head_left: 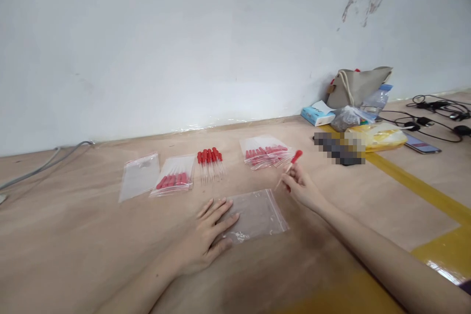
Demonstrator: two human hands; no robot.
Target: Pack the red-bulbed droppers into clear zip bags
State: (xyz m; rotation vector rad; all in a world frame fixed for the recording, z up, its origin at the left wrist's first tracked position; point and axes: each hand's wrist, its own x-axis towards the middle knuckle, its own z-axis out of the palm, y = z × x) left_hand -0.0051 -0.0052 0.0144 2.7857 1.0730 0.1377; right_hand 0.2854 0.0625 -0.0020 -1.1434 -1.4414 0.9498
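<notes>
Grey cable [46, 169] lies at far left. Next in line are a translucent bag [140, 177], a bag of red-topped droppers [175, 177] and a group of loose droppers [209, 157]. The left hand [211, 229] rests palm down, fingers spread, on the left end of a flat zip bag [257, 213]. Filled bags [265, 151] lie beyond. The right hand [300, 185] pinches a single dropper [296, 156], bulb up, tip near the zip end. A tissue pack [318, 114] sits farther right.

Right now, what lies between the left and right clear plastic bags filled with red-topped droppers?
In the head view, a loose cluster of clear-stemmed, red-topped droppers lies on the brown surface.
</notes>
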